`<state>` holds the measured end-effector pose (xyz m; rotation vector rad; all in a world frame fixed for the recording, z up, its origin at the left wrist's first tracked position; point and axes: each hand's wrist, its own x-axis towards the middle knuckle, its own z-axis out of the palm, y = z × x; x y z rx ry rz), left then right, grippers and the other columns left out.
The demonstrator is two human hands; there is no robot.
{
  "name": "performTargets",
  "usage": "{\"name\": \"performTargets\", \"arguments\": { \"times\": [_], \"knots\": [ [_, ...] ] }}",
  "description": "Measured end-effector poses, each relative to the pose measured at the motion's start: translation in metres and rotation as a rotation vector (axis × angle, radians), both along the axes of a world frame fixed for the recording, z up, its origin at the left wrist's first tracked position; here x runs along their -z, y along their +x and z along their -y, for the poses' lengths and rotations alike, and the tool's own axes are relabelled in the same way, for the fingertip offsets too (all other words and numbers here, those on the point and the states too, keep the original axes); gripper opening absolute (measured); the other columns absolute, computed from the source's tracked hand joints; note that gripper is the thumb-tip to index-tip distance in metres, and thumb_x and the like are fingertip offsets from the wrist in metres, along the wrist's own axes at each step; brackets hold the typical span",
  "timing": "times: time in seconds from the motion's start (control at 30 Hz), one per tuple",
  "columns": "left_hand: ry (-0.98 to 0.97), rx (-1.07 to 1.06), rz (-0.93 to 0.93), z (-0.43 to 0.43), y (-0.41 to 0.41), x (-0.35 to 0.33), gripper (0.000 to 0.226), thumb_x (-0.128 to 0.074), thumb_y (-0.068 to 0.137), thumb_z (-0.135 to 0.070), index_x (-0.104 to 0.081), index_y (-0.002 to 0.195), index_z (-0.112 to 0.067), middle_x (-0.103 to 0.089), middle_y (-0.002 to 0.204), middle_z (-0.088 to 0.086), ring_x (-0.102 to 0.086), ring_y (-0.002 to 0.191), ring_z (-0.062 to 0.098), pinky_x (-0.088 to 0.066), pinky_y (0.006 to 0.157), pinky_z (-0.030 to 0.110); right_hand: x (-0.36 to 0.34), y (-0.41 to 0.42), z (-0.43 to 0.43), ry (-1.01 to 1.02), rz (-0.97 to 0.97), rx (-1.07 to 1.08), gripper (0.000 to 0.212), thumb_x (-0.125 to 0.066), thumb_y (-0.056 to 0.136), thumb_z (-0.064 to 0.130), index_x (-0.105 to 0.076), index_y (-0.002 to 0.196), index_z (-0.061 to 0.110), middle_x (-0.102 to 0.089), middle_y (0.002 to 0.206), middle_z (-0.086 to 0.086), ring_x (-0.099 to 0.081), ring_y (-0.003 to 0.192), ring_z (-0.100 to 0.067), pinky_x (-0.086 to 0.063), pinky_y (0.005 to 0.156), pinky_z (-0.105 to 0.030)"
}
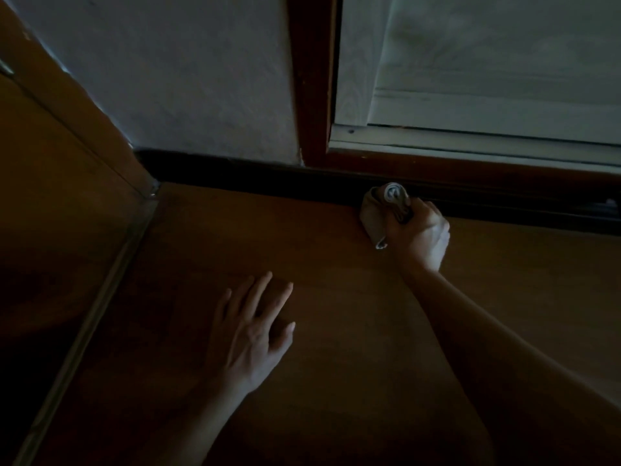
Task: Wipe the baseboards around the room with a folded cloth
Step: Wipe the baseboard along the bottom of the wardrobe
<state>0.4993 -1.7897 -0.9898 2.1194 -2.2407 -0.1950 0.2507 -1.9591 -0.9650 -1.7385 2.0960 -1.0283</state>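
While the left hand (250,334) rests flat and unclenched on the floor (336,331) well short of the baseboard (235,176), the right hand (421,235) grips the cloth (379,210) against it, the board's long axis running left-right.

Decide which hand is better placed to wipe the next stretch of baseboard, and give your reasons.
Right. The right hand grips the cloth against the dark baseboard; the left hand lies flat on the floor.
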Motion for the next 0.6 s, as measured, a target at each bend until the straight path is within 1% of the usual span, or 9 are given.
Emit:
{"name": "performTargets", "arguments": {
  "times": [0.07,0.13,0.27,0.4,0.47,0.53,0.6],
  "knots": [
    [0.007,-0.034,-0.021,-0.001,-0.007,-0.001,0.066,-0.032,0.091,-0.066,-0.041,0.151,-0.038,-0.033,0.161,0.002,-0.033,0.146,0.028,-0.024,0.117,0.055,-0.001,0.006,0.004,0.005,-0.006,-0.053,0.019,-0.066,0.086,0.028,-0.068,0.092,0.01,-0.063,0.09,-0.004,-0.06,0.077,-0.022,-0.045,0.064,-0.031],
    [0.009,-0.037,-0.027,-0.001,-0.008,-0.003,0.067,-0.031,0.091,-0.067,-0.042,0.15,-0.038,-0.034,0.161,0.003,-0.033,0.146,0.029,-0.024,0.117,0.056,0.001,0.003,0.006,0.002,0.005,-0.054,0.018,-0.066,0.085,0.029,-0.068,0.088,0.011,-0.063,0.088,-0.002,-0.059,0.074,-0.02,-0.042,0.062,-0.029],
    [0.022,-0.025,-0.043,0.002,-0.007,-0.006,0.067,-0.032,0.091,-0.067,-0.045,0.149,-0.036,-0.037,0.159,0.004,-0.036,0.144,0.031,-0.028,0.115,0.057,0.005,-0.004,0.003,0.001,0.025,0.034,0.022,-0.065,0.087,0.031,-0.069,0.094,0.011,-0.066,0.095,-0.003,-0.063,0.083,-0.021,-0.04,0.067,-0.027],
    [0.046,-0.031,-0.05,0.0,-0.008,-0.006,0.068,-0.032,0.09,-0.067,-0.044,0.15,-0.037,-0.034,0.161,0.002,-0.032,0.147,0.03,-0.021,0.117,0.055,0.001,0.007,0.005,0.013,-0.002,-0.062,0.019,-0.067,0.087,0.028,-0.068,0.093,0.01,-0.064,0.093,-0.004,-0.06,0.079,-0.019,-0.043,0.065,-0.03],
    [0.061,-0.035,-0.056,0.001,-0.007,-0.008,0.069,-0.031,0.09,-0.068,-0.043,0.151,-0.038,-0.032,0.162,0.002,-0.03,0.148,0.03,-0.018,0.118,0.053,0.001,0.002,0.004,0.007,0.002,-0.025,0.019,-0.066,0.087,0.028,-0.068,0.093,0.01,-0.064,0.092,-0.004,-0.06,0.079,-0.019,-0.041,0.065,-0.029],
    [0.065,-0.037,-0.059,0.001,-0.006,-0.009,0.068,-0.031,0.09,-0.068,-0.043,0.15,-0.038,-0.033,0.162,0.002,-0.031,0.147,0.03,-0.019,0.117,0.054,0.003,0.001,0.002,-0.003,0.03,0.027,0.02,-0.065,0.087,0.028,-0.068,0.092,0.008,-0.065,0.091,-0.005,-0.062,0.079,-0.023,-0.041,0.066,-0.029],
    [0.053,-0.037,-0.063,0.001,-0.007,-0.008,0.066,-0.036,0.091,-0.066,-0.044,0.15,-0.037,-0.034,0.161,0.003,-0.033,0.146,0.031,-0.021,0.116,0.055,0.002,0.014,0.003,-0.003,0.026,-0.01,0.023,-0.066,0.086,0.029,-0.069,0.094,0.008,-0.065,0.092,-0.005,-0.063,0.079,-0.024,-0.043,0.066,-0.03]
  ]
}}
